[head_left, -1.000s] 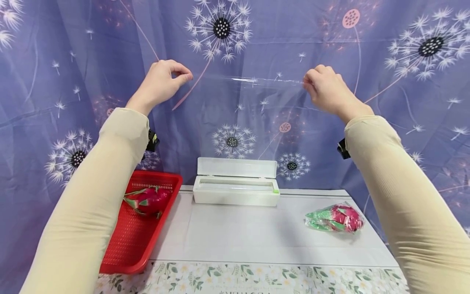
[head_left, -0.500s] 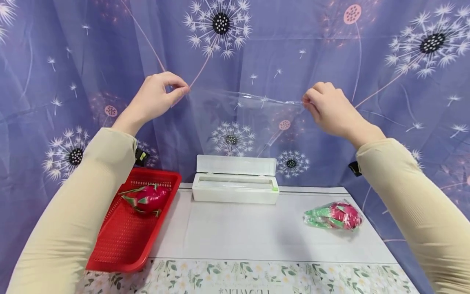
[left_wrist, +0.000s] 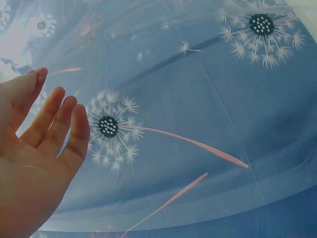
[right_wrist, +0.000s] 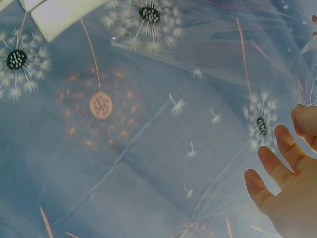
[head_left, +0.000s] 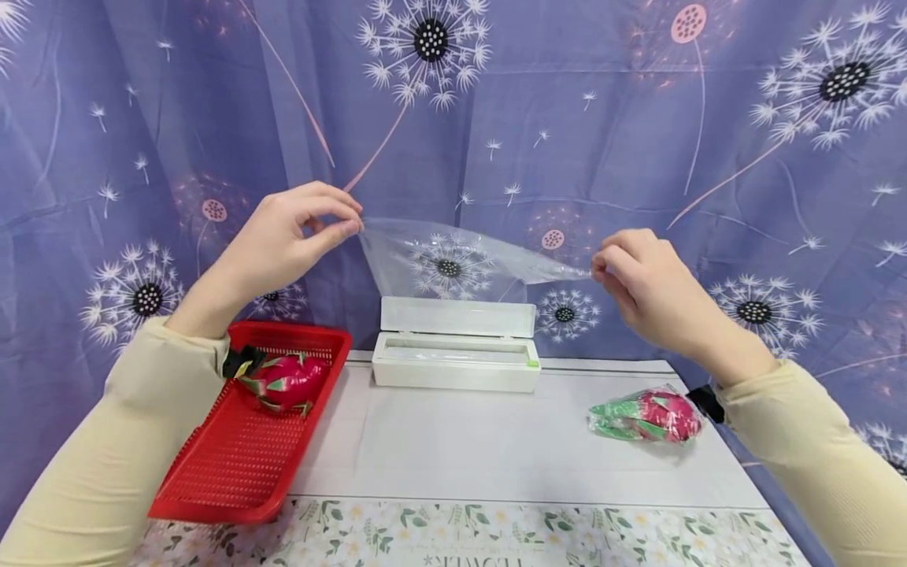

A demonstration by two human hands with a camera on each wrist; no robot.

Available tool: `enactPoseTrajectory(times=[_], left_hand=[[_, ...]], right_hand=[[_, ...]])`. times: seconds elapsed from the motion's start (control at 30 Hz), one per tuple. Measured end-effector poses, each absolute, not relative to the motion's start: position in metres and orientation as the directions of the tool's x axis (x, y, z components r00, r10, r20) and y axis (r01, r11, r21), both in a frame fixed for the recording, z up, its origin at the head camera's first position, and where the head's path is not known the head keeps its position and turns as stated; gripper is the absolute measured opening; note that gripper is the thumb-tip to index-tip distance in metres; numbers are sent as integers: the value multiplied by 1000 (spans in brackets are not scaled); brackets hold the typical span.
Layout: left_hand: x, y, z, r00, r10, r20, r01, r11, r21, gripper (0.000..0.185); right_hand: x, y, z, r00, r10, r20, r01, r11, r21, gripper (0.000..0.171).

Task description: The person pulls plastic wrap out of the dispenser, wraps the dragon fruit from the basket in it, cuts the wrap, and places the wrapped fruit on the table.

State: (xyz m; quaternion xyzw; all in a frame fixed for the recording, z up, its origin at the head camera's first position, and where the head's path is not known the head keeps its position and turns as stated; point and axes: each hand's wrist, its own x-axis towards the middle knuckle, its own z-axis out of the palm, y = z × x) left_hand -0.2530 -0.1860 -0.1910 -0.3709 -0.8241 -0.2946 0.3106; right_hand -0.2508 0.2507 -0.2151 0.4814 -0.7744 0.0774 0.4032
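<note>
A sheet of clear plastic wrap (head_left: 460, 248) stretches between my two hands, above and behind a white wrap box. My left hand (head_left: 290, 236) pinches one top corner between thumb and index finger; in the left wrist view, that hand's (left_wrist: 39, 144) other fingers are spread. Lower down, my right hand (head_left: 655, 295) pinches the opposite corner, so the sheet's top edge slopes to the right. Its loose fingers show in the right wrist view. The wrap box (head_left: 453, 376) stands with its lid raised. A dragon fruit (head_left: 290, 382) lies in the red basket (head_left: 272, 504).
At the table's right lies another dragon fruit (head_left: 669, 413), wrapped in clear film. The white table (head_left: 482, 449) has a floral strip (head_left: 397, 528) along its front. A purple dandelion-print curtain (head_left: 531, 47) hangs right behind.
Both hands have come down, the right one further than the left, carrying the plastic wrap with them. Its top edge has gone from nearly level to sloping. Box, basket and fruits stay put.
</note>
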Motion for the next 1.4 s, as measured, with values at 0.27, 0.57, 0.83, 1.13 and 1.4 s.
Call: enactPoseTrajectory(times=[0.27,0.57,0.83,1.13,1.4], left_hand=[[-229,-185,-224,-444,501,743,870,439,224,21],[-212,-182,-281,-363,594,718,918,360,166,18],[-204,-180,-334,-404,622,670,908,362,212,28],[-191,-179,-395,-412,652,637,903,383,193,12],[-176,-184,-446,-556,706,439,831,466,303,13]], right_hand=[[-225,257,-250,-230,-708,668,-817,513,263,29],[-201,257,-295,-187,-707,682,-845,470,255,28],[-179,256,-330,-251,-723,644,-851,481,208,30],[-165,257,-379,-315,-747,586,-865,480,147,30],[-152,259,-418,-324,-812,486,-869,459,187,22]])
